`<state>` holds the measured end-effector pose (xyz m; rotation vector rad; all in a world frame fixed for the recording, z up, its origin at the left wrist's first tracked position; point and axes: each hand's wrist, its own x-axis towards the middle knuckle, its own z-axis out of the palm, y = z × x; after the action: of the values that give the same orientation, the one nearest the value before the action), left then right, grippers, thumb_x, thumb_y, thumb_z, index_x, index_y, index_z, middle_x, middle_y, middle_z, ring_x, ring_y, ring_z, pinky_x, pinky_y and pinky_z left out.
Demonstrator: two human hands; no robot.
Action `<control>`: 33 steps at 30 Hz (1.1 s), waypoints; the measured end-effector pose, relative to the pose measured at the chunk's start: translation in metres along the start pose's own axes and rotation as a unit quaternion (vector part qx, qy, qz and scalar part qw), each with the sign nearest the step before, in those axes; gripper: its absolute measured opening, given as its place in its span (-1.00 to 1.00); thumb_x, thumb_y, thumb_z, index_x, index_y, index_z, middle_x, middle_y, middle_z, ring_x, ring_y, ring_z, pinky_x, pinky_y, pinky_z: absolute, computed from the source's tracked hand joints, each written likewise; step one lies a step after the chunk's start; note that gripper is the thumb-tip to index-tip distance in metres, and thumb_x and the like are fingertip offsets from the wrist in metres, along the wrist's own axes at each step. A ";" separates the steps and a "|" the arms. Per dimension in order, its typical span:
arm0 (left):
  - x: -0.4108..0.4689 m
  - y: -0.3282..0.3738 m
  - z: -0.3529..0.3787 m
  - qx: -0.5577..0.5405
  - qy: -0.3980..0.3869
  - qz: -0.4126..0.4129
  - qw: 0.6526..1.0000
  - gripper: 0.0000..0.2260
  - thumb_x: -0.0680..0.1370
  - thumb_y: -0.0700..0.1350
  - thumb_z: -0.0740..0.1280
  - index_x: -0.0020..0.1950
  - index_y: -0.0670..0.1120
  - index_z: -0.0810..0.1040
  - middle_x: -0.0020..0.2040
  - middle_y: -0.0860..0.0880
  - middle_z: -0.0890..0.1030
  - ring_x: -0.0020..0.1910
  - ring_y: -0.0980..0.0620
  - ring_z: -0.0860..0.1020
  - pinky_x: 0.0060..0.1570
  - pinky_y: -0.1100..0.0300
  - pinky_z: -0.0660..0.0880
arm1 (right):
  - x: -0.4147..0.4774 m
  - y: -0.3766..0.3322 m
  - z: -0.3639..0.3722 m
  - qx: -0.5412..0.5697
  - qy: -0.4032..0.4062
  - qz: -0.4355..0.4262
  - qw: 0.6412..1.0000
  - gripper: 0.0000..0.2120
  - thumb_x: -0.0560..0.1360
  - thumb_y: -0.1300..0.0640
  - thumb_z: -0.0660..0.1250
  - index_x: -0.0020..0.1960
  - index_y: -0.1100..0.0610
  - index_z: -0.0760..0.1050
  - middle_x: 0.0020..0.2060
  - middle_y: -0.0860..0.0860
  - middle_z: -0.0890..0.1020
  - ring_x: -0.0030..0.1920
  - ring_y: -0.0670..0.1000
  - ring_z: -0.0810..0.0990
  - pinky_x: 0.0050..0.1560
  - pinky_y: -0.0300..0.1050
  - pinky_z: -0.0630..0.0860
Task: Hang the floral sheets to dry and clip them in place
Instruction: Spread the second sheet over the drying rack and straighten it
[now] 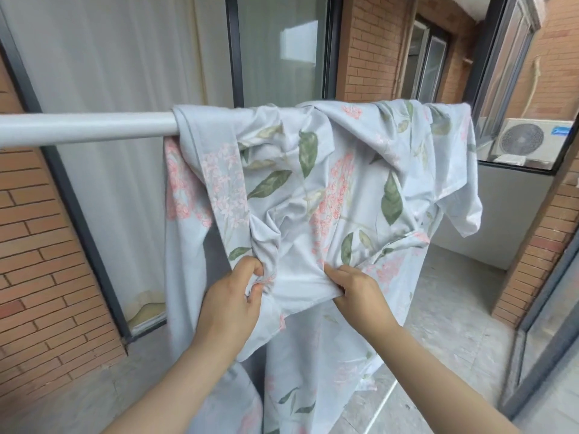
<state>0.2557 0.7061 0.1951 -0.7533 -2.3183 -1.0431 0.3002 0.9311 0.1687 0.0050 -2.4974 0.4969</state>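
Floral sheet (313, 189) is slung over the grey pole (84, 128) but it's a bunched-up mess right now, all twisted folds piled on the right part of the pole, with long tails hanging down toward the floor (454, 308). Both hands are on it just below the knot of fabric. The left hand (238, 296) has its fingers curled round a gathered fold, and the right hand (357, 289) is pinching a pale edge right beside it, so there's only a short stretch of cloth between them.

What matters, I'd say: the pole runs left to right, and all the bare pole I can see is on the left. So the sheet probably needs spreading that way, and the left hand is the closer one for it. The cloth sits above and in front of both hands, so any pull goes up and sideways.

Nothing really blocks the pole itself. There's a window (125, 57) with a pale curtain behind it, a brick wall (47, 261) lower left, and an AC unit (529, 139) off to the right, well apart from the sheet. I can't spot any clips anywhere, so that part isn't done yet.
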 end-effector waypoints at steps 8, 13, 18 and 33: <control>-0.014 -0.019 0.009 0.006 -0.033 0.024 0.999 -0.66 0.45 -0.29 0.38 -0.04 0.09 0.32 -0.29 0.05 0.54 -0.43 0.06 0.24 -0.37 0.20 0.14 | -0.023 0.010 0.030 -0.028 0.028 0.020 0.999 -0.59 0.34 0.23 0.31 0.18 0.20 0.60 -0.34 -0.01 0.55 -0.32 0.12 0.57 -0.32 -0.24 0.33; -0.039 -0.037 0.017 0.024 -0.066 0.008 0.997 -0.65 0.43 -0.31 0.39 -0.04 0.07 0.34 -0.46 0.12 0.32 -0.49 0.05 0.22 -0.41 0.16 0.12 | -0.051 0.011 0.059 -0.023 0.029 0.042 0.998 -0.58 0.36 0.16 0.20 0.15 0.19 0.62 -0.37 0.00 0.54 -0.40 0.10 0.55 -0.36 -0.28 0.27; -0.054 -0.050 0.025 0.040 -0.088 0.001 0.995 -0.69 0.42 -0.31 0.39 -0.03 0.03 0.38 -0.47 0.13 0.27 -0.50 -0.02 0.30 -0.41 0.15 0.14 | -0.071 0.015 0.083 -0.006 0.008 0.063 0.998 -0.56 0.34 0.23 0.27 0.20 0.20 0.60 -0.36 0.00 0.52 -0.37 0.11 0.54 -0.37 -0.24 0.36; -0.107 -0.113 0.061 0.059 -0.159 -0.021 0.985 -0.84 0.47 -0.28 0.36 -0.02 -0.09 0.46 -0.50 0.11 0.22 -0.44 -0.14 0.40 -0.43 0.15 0.17 | -0.149 0.023 0.183 0.007 -0.047 0.102 0.994 -0.55 0.40 0.30 0.40 0.27 0.12 0.55 -0.23 -0.02 0.59 -0.26 0.04 0.57 -0.32 -0.24 0.37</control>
<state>0.2479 0.6606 0.0347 -0.8820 -2.6495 -0.8440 0.3199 0.8722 -0.0601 -0.2280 -2.6001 0.6105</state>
